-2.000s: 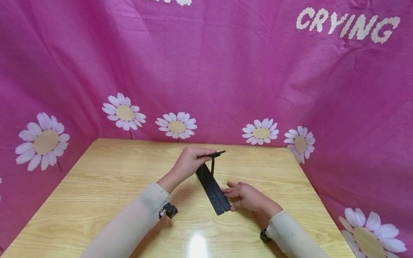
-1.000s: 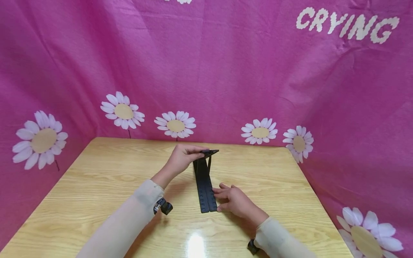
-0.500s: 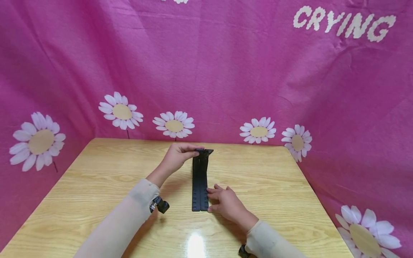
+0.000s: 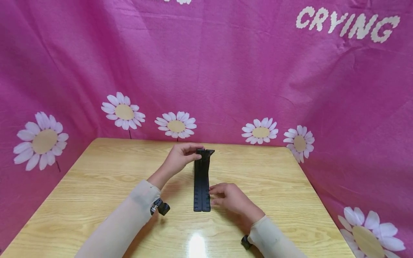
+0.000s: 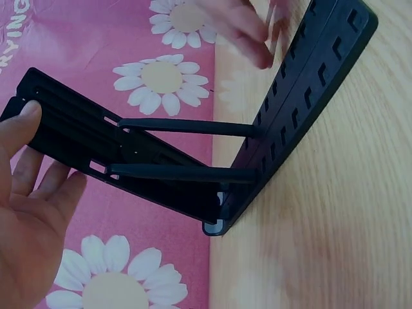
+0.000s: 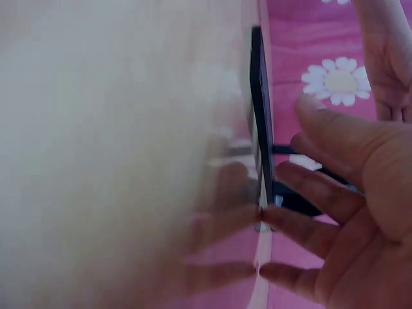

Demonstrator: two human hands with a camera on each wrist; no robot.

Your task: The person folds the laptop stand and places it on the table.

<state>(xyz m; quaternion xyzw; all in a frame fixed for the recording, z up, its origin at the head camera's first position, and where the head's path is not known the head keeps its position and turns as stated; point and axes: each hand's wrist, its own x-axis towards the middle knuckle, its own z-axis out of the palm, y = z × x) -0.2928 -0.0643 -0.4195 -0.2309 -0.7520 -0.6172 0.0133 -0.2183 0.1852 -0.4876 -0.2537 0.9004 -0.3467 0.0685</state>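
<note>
A black folding stand (image 4: 202,193) stands on the table, its notched base lying flat and its back panel (image 5: 77,122) raised. Two thin support legs (image 5: 187,125) run from the panel down to slots in the base. My left hand (image 4: 177,157) pinches the panel's upper edge, thumb on the inner face and fingers behind. Beside the base's right edge is my right hand (image 4: 232,199), fingers loosely extended and fingertips right at the edge. In the right wrist view, the right hand's fingers (image 6: 315,187) are spread next to the base, seen edge-on.
The stand is on a glossy wood-grain table (image 4: 129,200) with a bright light reflection near its front. A pink cloth (image 4: 206,71) with printed daisies hangs behind and along both sides of the table.
The stand has turned from a slant to nearly straight ahead and shifted left, both hands moving along. In the last half second the right thumb has come away from the base's near corner.
</note>
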